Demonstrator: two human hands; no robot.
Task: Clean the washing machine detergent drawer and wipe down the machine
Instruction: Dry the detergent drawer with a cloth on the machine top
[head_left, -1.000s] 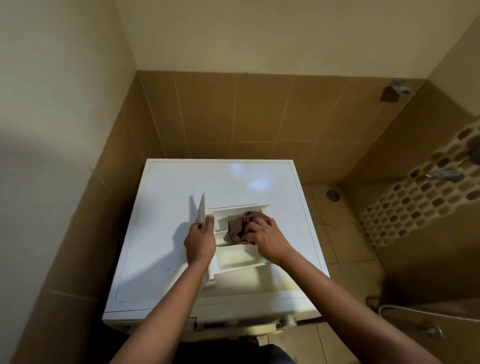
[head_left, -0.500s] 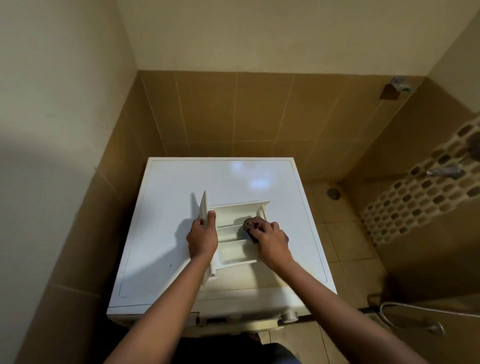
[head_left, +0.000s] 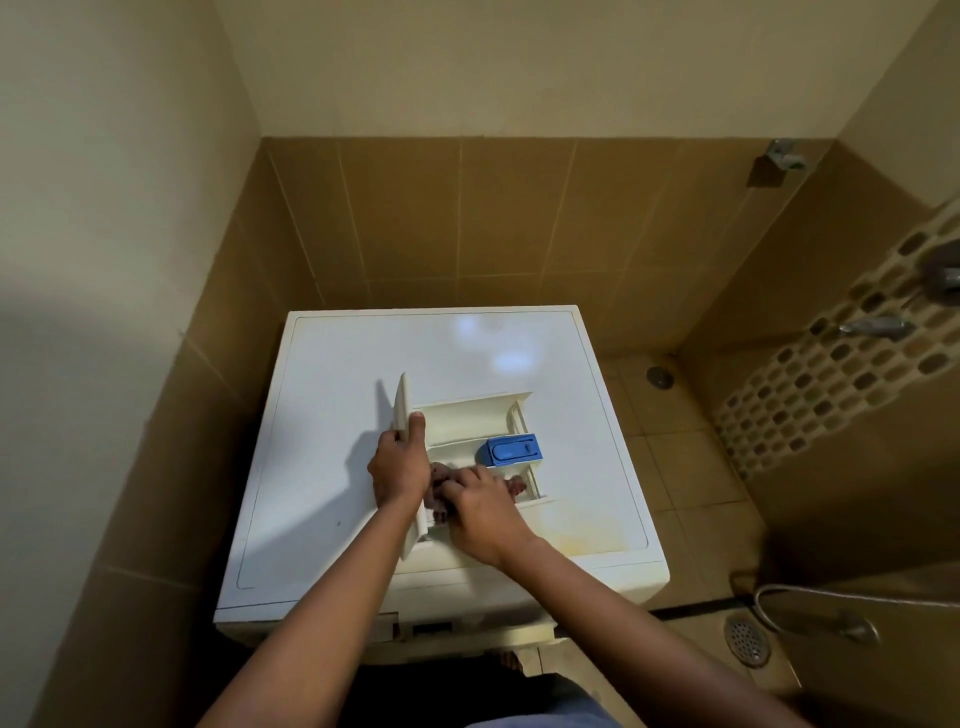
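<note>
Wiping has shifted since half a second ago: my right hand (head_left: 480, 506) and the cloth (head_left: 440, 480) were at the right end of the middle compartment, and they are now in the nearest compartment, close up against the front panel (head_left: 401, 405). That shift has uncovered a blue insert (head_left: 511, 449), which was hidden under my hand and the cloth before. My left hand (head_left: 397, 470) has kept its place and its grip.

I count one drawer (head_left: 467, 415), lying flat on top of the one washing machine (head_left: 441, 343), a little toward its front edge, with the front panel standing upright on my left. I see one cloth, one blue insert and three compartments running side by side across the drawer. On the floor to the right there are two round drains (head_left: 660, 375), and two metal taps (head_left: 875, 327) stick out of the patterned wall.

The middle compartment holds the blue insert at its right end. The nearest compartment holds the reddish cloth, bunched up, with a bit of it showing past my knuckles on the right.

My left hand is wrapped round the front panel, fingers curled behind it and the thumb lying straight up along its inner face. My right hand is bent down over the cloth, fingers curled into the bunch and pushing it against the drawer floor. The two hands are almost touching.
</note>
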